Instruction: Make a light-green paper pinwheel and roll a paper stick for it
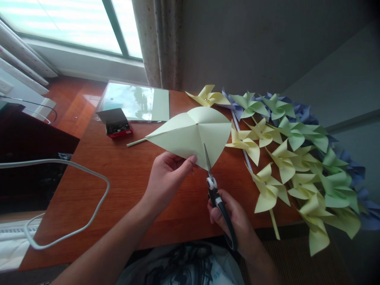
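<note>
— What have I got in hand here?

— My left hand (166, 178) pinches the near edge of a pale green paper sheet (192, 136), fingers closed on it, thumb on top, holding it lifted above the wooden table (124, 186). My right hand (234, 221) is wrapped shut around the black handles of the scissors (212, 178); the blades are nearly closed and sit in the sheet's near corner, pointing up a crease toward a small mark at its centre.

— And the risk?

— I judge the cut could run too far along the crease and through the centre mark. The sheet is held on one side only, so it may twist under the blades and the cut would wander off the fold. My left fingertips are just beside the blades, too.

— Anything crowding me?

— The finished paper pinwheels (297, 158) are piled to the right, near the scissors. A small box of pins (116, 123) sits well apart, by a glossy sheet pack (139, 101).
</note>
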Tool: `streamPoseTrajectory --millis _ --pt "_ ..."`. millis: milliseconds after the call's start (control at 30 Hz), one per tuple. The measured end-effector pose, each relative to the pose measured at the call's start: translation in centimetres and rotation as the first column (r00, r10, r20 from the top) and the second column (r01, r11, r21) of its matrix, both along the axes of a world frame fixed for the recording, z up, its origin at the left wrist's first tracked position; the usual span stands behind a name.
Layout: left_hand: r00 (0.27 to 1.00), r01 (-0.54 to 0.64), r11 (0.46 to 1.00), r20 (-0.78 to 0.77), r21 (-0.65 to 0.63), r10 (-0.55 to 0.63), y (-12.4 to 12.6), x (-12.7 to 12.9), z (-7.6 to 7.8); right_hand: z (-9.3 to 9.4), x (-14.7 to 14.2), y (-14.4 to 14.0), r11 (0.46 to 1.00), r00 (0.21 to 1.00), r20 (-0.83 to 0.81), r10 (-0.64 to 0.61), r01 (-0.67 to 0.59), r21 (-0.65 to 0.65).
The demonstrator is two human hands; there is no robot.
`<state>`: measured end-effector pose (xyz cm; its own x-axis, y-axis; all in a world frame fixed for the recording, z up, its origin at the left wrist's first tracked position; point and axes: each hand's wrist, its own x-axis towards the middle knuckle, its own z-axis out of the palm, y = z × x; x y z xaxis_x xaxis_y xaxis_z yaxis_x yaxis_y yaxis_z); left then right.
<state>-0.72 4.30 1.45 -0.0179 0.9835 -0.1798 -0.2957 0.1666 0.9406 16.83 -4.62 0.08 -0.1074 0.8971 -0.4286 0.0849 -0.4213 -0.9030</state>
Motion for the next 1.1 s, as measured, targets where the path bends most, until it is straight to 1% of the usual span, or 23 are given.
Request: streamPoseTrajectory --millis 267,533,733,900,1100 --pt "1.0 -0.002 1.0 0.013 0.006 0.002 0.08 0.03 0.12 -0.37 0.14 -0.07 1.0 1.0 0.016 0.002 -0.002 -0.006" --pt "1.0 0.001 1.0 -0.006 -0.002 -0.001 0.02 -0.04 0.11 -0.57 0.24 -0.12 1.0 1.0 0.027 -0.001 0.001 -0.003" --pt "1.0 -0.012 1.0 0.0 -0.002 0.012 0.02 0.07 0.02 -0.52 0.7 0.01 0.998 0.999 0.012 0.045 -0.045 -0.032" --pt "1.0 -0.011 1.0 0.028 0.005 0.011 0.0 0.05 -0.07 -0.52 0.52 -0.05 0.999 1.0 0.021 -0.007 0.008 -0.044" --pt "0.997 -0.001 1.0 0.077 0.005 0.001 0.01 0.09 -0.06 -0.43 0.56 0.07 0.995 1.0 0.013 -0.005 0.006 -0.102"
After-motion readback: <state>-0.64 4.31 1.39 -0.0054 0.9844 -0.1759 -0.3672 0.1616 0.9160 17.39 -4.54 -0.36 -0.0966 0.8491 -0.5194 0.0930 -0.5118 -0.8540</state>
